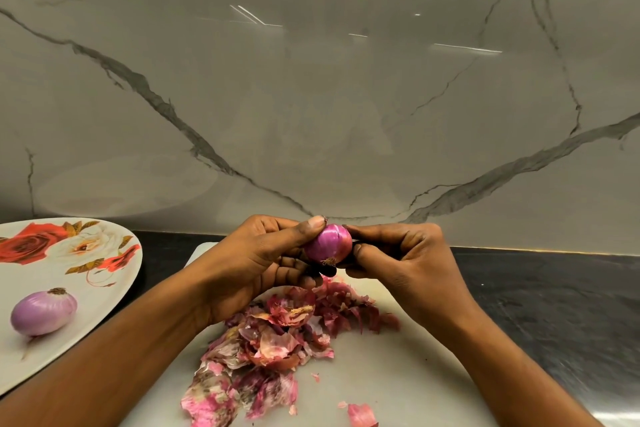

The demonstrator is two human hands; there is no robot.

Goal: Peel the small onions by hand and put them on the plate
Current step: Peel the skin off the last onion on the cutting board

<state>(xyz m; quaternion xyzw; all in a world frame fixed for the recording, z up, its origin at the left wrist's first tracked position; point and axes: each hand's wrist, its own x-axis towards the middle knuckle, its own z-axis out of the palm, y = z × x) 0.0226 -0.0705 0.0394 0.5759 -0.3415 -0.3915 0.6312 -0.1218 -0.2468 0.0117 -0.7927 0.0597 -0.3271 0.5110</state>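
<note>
A big grey wall (311,80) with dark lines on it fills the back. Under it runs a dark bench (554,305). A white board (398,374) lies on the bench, right in front of the person. A plate (52,281) with red and white roses on it sits to the left of the board. A heap of peels (277,340) lies on the board, pink and dry and crinkly, with a few bits lying apart near the front edge. Above the heap, the left hand (249,263) and the right hand (405,260) come together in the air. The left grip is closed around the held onion (329,243), with the thumb on top and the fingers under it. The right grip is closed too, and its fingertips pinch the onion's right side. I cannot tell if they have hold of a bit of skin there. The held onion looks smooth, shiny and bright purple, with small roots at its bottom end. One peeled onion (43,312) lies on the plate, down near the left edge, pale purple and clean. So one onion looks done. The one in the hands seems almost bare, maybe with one last bit to pull off, and then it needs to go over to the plate. I see no more onions waiting, but some may be out of view.
</note>
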